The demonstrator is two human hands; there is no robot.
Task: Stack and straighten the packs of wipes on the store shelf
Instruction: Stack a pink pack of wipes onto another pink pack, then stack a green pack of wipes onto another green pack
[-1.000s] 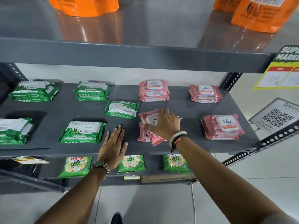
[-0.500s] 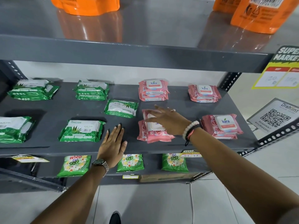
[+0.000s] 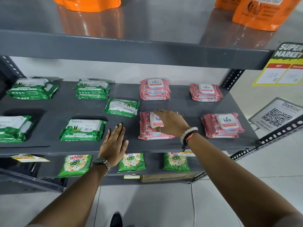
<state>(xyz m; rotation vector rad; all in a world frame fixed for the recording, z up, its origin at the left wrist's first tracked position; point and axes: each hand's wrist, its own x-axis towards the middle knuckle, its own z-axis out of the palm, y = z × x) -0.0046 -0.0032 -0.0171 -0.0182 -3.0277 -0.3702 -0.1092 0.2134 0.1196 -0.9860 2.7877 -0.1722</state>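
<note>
Shop: stocked metal shelf [image 3: 180, 105], price tag [image 3: 278, 74].

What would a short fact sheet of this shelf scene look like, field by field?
place: grey store shelf
pink packs: four stacks of Kara wipes
green packs: Origami wipes, one lone pack lying askew
right hand: resting on the front pink stack
left hand: flat, open, at the shelf's front edge
below: Wheel packets
above: orange pouches

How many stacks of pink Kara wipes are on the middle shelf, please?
4: back-left stack, back-right stack, front-right stack, and the front-left stack under the right hand. Packs per stack are partly hidden.
</note>
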